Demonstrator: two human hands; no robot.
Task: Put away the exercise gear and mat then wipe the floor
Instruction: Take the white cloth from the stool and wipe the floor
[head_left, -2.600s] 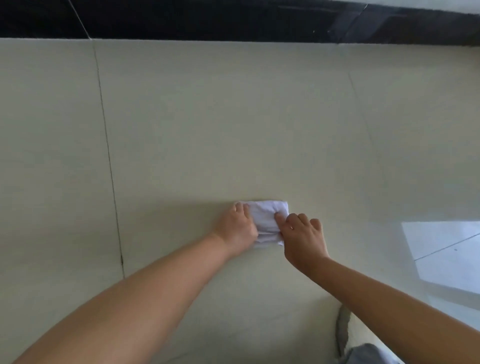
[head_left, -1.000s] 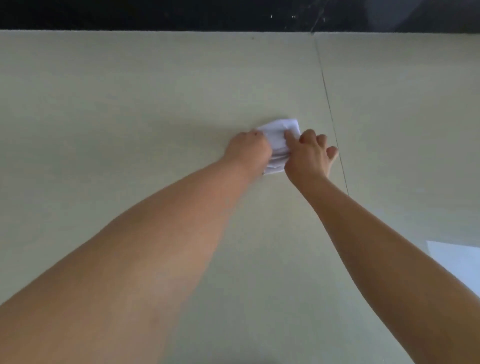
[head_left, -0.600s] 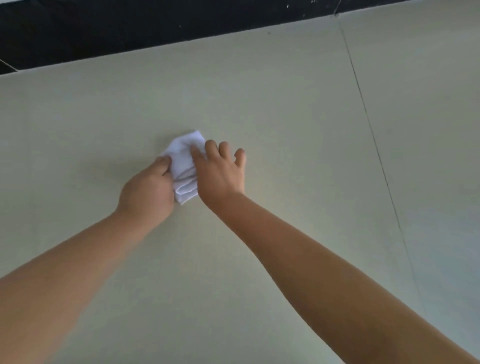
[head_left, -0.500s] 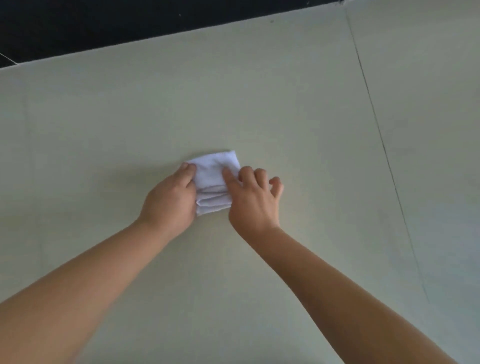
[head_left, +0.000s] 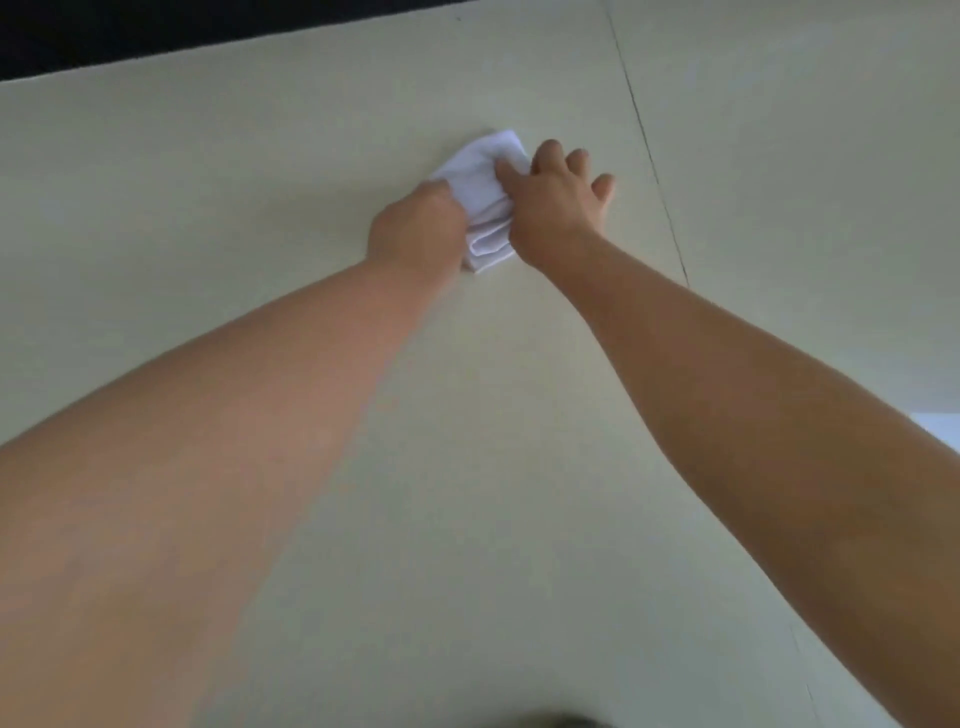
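Two hands worked one cloth; items listed largest first.
Floor (head_left: 260, 171): pale tiled surface filled the view; a dark grout line (head_left: 649, 156) ran near-to-far at right; a dark band (head_left: 156, 31) bordered the far edge.
Left hand (head_left: 415, 228): lay palm-down, fingers curled onto the left edge of the cloth, pressing it to the floor.
Right hand (head_left: 553, 202): lay palm-down, fingers spread; the thumb side pinned the cloth's right edge, the outer fingers touched bare floor.
Cloth (head_left: 485, 187): white, folded, lay flat on the far centre floor between both hands, left of the grout line.
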